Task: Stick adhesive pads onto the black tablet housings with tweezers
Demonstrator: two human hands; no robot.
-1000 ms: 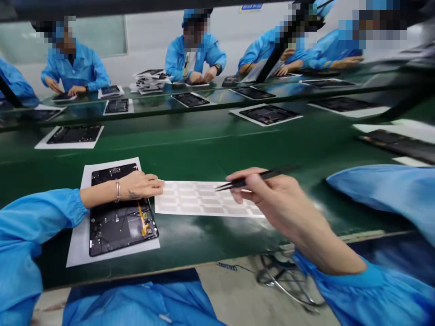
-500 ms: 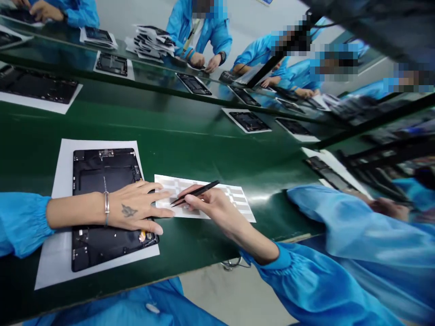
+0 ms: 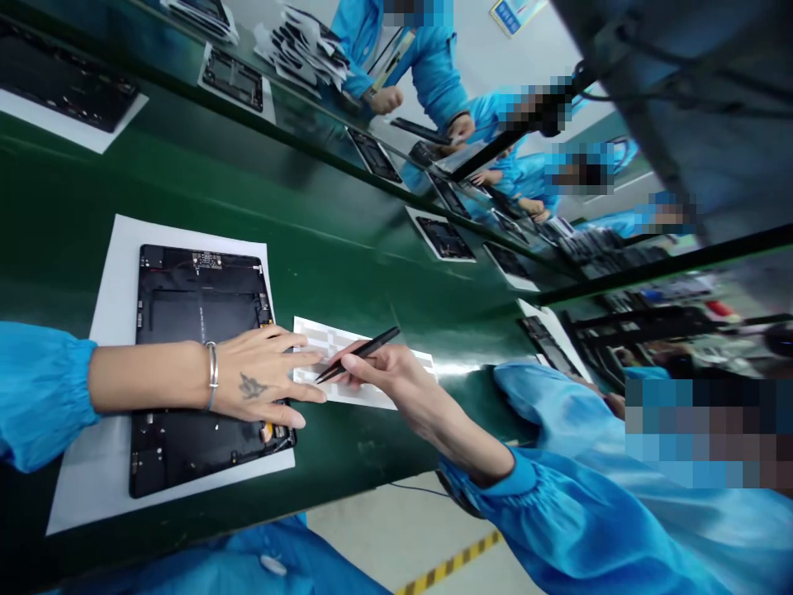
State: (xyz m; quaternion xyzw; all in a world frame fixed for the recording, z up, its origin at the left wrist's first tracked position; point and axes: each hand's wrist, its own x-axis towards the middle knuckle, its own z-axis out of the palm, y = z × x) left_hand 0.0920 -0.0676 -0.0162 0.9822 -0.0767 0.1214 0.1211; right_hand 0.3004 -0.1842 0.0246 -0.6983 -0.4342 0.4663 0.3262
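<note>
My left hand (image 3: 263,372) lies flat with fingers spread, reaching across an opened black tablet housing (image 3: 179,318) to the edge of a sticker sheet (image 3: 372,398). White paper (image 3: 111,273) lies under the housing. A small orange part shows by my left thumb. Black tweezers (image 3: 365,347) are pinched in my right hand (image 3: 396,372), above the sticker sheet. Their tips point down at the sheet near my left fingertips; whether they grip anything is too small to tell. My right hand covers part of the sheet.
More housings on paper, such as this one (image 3: 446,235), lie along the green bench (image 3: 347,248). A stack of paper-wrapped pieces (image 3: 301,45) stands across from me. Co-workers in blue sit opposite, and a blue sleeve (image 3: 557,413) is close on my right.
The camera view has tilted and shifted to the right. My hands keep nearly the same pose over the sheet. A co-worker opposite now holds up a dark flat piece.
</note>
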